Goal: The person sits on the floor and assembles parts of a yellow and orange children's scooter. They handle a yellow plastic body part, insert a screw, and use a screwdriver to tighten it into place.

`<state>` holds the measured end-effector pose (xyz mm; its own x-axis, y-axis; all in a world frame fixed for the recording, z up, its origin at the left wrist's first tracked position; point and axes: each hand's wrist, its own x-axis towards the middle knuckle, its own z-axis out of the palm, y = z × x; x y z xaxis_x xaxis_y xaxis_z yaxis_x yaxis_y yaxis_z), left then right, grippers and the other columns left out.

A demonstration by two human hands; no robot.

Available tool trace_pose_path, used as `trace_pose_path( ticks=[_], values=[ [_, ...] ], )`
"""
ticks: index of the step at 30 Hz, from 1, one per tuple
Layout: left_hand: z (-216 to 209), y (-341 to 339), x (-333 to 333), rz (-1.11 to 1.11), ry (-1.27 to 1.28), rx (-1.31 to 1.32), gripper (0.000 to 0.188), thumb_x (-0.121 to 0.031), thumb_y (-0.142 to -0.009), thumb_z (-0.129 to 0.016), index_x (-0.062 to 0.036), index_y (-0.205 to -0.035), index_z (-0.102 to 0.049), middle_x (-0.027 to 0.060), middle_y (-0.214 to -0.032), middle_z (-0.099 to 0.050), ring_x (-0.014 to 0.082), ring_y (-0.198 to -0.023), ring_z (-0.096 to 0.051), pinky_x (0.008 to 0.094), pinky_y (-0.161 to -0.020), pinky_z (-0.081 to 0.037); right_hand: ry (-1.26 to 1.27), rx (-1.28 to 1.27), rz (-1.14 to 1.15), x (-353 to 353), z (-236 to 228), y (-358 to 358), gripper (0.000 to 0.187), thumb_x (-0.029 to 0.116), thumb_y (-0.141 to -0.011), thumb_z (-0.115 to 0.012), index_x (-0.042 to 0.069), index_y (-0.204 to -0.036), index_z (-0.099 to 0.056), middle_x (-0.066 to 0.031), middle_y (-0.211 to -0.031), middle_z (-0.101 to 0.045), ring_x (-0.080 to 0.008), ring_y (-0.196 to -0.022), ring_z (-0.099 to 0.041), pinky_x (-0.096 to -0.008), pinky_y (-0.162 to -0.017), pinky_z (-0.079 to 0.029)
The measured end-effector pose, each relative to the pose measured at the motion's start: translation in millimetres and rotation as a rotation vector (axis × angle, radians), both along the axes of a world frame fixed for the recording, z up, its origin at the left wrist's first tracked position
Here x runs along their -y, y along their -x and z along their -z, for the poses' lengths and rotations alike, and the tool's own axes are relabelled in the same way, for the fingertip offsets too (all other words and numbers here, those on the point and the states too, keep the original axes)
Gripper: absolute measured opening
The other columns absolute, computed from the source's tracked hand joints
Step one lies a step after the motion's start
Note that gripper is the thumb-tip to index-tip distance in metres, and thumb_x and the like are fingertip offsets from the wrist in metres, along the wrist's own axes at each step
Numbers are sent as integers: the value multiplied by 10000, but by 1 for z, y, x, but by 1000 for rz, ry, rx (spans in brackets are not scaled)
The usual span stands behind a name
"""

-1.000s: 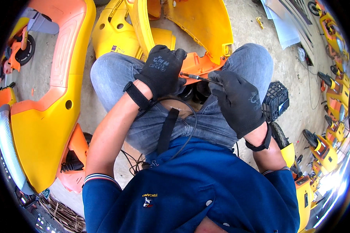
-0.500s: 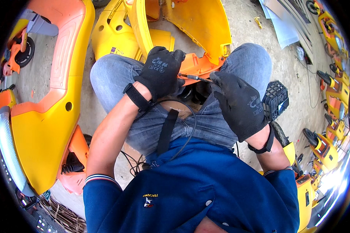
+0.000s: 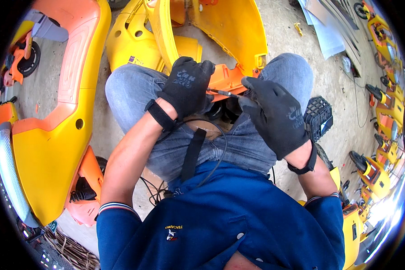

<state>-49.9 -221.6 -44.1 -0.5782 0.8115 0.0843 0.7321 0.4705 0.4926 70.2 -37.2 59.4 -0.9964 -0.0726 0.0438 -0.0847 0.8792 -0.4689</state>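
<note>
My left hand (image 3: 187, 85), in a black work glove, is closed around a slim rod (image 3: 225, 93) with dark and silvery sections. Most of the grip is hidden by the glove, and the rod's exact kind is unclear. It sticks out to the right between my hands. My right hand (image 3: 278, 118), also gloved in black, is at the rod's free end with thumb and index finger apart. Just beyond the rod is an orange plastic part (image 3: 228, 77), between my knees. A black cable (image 3: 221, 130) loops from near my left wrist over my lap.
Yellow curved body panels (image 3: 231, 27) lie ahead. A large yellow and orange scooter shell (image 3: 54, 166) stands at left. Right of my knee sits a black latticed plastic piece (image 3: 318, 118). Grey sheets (image 3: 321, 29) lie far right, with several yellow scooters (image 3: 374, 173) along that side.
My right thumb and index finger have parted at the rod's end, where they were pinched together. My left hand keeps its hold, almost in place.
</note>
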Motion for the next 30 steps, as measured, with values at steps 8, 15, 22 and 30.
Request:
trace_pose_path(
  ticks=[8, 15, 22, 30],
  values=[
    [-3, -1, 0, -2, 13, 18, 491, -232, -619, -809, -72, -1017, -570, 144, -878, -637, 346, -881, -619, 434, -907, -413, -28, 17, -83, -2, -3, -8, 301, 41, -827, -659, 35, -1123, -602, -177, -948, -646, -363, -848, -655, -400, -734, -543],
    [0, -1, 0, -10, 2, -2, 489, -231, -607, -808, -73, -1000, -565, 148, -860, -621, 353, -866, -607, 434, -888, -415, -251, 130, -17, -1, -3, -5, 296, 85, -818, -694, 54, -1101, -615, -173, -858, -648, -357, -795, -651, -404, -664, -528],
    [1, 0, 0, -2, 17, 0, 487, -232, -603, -811, -76, -993, -566, 149, -864, -624, 356, -865, -607, 435, -876, -418, -45, 33, -56, 0, -1, -9, 322, 73, -827, -685, 17, -1133, -600, -191, -975, -642, -356, -875, -652, -410, -733, -534],
    [1, -1, -1, -11, 12, 10, 480, -222, -602, -807, -78, -990, -564, 151, -846, -623, 356, -854, -610, 434, -886, -417, -145, 46, -73, -6, -1, -11, 291, 8, -800, -645, 19, -1088, -605, -188, -946, -658, -365, -865, -666, -398, -706, -549]
  ],
)
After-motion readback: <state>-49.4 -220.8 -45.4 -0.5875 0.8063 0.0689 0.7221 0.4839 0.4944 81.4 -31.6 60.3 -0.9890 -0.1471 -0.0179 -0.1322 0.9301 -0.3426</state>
